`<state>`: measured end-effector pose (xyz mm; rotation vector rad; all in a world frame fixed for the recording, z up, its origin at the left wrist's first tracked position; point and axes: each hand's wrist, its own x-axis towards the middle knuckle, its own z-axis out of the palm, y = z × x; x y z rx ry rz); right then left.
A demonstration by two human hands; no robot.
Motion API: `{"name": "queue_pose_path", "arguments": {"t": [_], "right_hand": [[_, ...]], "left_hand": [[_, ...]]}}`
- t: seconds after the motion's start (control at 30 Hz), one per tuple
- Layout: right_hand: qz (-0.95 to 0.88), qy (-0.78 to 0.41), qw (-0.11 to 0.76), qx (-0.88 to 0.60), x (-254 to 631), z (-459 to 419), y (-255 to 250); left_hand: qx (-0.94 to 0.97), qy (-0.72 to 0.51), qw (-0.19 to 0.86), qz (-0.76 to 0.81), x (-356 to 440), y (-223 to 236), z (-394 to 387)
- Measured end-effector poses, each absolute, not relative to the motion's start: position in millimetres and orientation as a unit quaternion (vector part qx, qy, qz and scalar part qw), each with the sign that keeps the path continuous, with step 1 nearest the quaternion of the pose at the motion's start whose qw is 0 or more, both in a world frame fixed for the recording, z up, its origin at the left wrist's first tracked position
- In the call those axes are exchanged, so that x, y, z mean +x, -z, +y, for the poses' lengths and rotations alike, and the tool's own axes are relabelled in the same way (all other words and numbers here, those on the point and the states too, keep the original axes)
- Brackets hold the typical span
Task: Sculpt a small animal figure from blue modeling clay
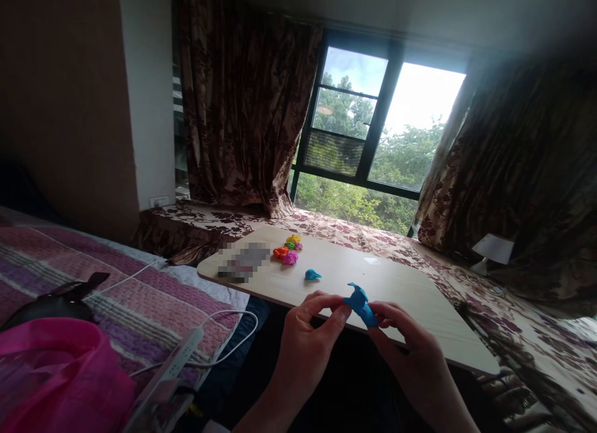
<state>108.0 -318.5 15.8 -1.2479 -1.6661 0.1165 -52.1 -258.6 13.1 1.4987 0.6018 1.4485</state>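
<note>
A bright blue piece of modelling clay (360, 303), with a thin ragged flap sticking up at its top, is held between both hands above the near edge of the table. My left hand (310, 336) pinches its left side between thumb and fingers. On the right, my right hand (410, 343) grips its lower end; some of those fingertips are hidden behind the clay. A smaller blue lump (312, 275) with a pointed end lies on the table just beyond my left hand. Farther back sits a cluster of lumps: orange (280, 252), pink (290, 257), yellow (293, 239) and green (289, 246).
The pale wooden table (420, 296) has rounded corners. A blurred-out flat object (245, 262) lies on its left side. To the left are a striped bed cover (186, 277), a white power strip (180, 358) with its cable and a pink bag (69, 371). A lamp (494, 249) stands right.
</note>
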Motion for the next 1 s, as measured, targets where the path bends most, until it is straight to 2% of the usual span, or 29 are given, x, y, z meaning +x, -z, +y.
{"name": "queue_pose_path", "arguments": {"t": [0.7, 0.9, 1.0], "right_hand": [[-0.698, -0.051, 0.493, -0.518, 104.9, -316.7, -10.9], [-0.686, 0.061, 0.490, -0.534, 116.5, -311.9, -6.0], [-0.692, 0.092, 0.477, -0.533, 117.3, -312.8, -7.8]], "left_hand": [[0.606, -0.576, 0.470, 0.282, -56.4, -15.6, -258.6], [0.641, -0.601, 0.367, 0.307, -66.4, -19.9, -256.3], [0.642, -0.614, 0.360, 0.284, -67.0, -22.8, -259.0]]}}
